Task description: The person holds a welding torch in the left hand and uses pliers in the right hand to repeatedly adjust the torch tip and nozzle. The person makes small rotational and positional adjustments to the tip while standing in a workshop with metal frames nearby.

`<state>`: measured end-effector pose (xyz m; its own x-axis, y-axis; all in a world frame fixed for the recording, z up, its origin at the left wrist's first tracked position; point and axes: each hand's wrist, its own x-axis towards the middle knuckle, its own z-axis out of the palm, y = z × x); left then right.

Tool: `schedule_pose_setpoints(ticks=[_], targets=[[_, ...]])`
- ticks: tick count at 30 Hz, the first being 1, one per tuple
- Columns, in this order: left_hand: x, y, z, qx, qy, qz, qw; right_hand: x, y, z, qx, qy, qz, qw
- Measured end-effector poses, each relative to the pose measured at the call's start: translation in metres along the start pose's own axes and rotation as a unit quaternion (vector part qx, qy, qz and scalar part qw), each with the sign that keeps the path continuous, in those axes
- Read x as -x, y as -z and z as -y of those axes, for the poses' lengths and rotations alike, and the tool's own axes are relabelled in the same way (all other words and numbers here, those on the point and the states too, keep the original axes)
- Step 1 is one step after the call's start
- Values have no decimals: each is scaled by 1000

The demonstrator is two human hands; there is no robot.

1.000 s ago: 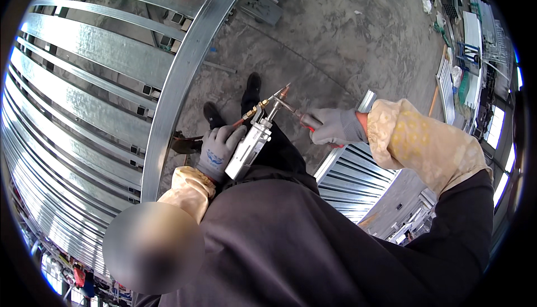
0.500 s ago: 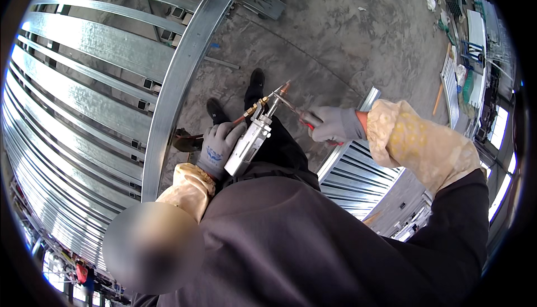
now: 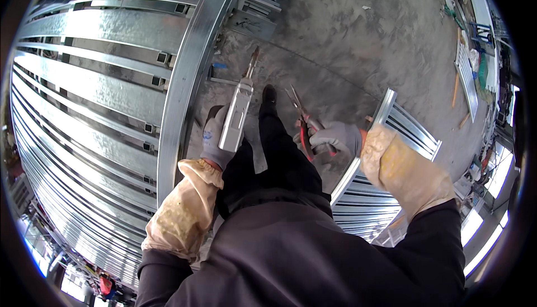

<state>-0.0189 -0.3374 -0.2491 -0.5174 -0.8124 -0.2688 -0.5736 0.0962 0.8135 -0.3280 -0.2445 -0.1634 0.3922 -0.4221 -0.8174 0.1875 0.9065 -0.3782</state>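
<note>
My left hand (image 3: 213, 139), in a grey glove, is closed round a silver welding gun (image 3: 236, 118) with a boxy body. The gun's slim nozzle (image 3: 253, 63) has a copper-coloured tip and points away from me, above the floor. My right hand (image 3: 340, 138), gloved too, grips needle-nose pliers (image 3: 302, 118) with red handles. The pliers' jaws are parted, with nothing between them, and stand apart from the nozzle. Loose tan sleeve covers reach over both my forearms.
A large rack of shiny metal slats (image 3: 106, 88) with a thick edge rail (image 3: 187, 77) runs along my left. Another slatted metal panel (image 3: 369, 195) lies by my right arm. Grey concrete floor (image 3: 335, 33) spreads ahead. Assorted materials line the far right.
The pliers have come away from the nozzle tip, and their jaws now show parted. My left hand has turned the welding gun more upright in view. The two hands are farther apart.
</note>
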Motion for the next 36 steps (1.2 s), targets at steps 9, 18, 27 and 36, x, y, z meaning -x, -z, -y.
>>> schedule_pose_setpoints(ticks=[9,18,27,36], targets=[[-41,-8,12,-81,-84,-21,993,-35,-2,-101,-201,-74,6,977],[-39,-7,-15,18,39,31,999,-44,12,-111,-210,-70,-21,975],[-35,-17,-15,46,26,-7,999,-44,7,-97,-190,-75,-42,978],[-35,-20,-27,113,141,34,983,-56,-13,-86,-209,-11,-63,976]])
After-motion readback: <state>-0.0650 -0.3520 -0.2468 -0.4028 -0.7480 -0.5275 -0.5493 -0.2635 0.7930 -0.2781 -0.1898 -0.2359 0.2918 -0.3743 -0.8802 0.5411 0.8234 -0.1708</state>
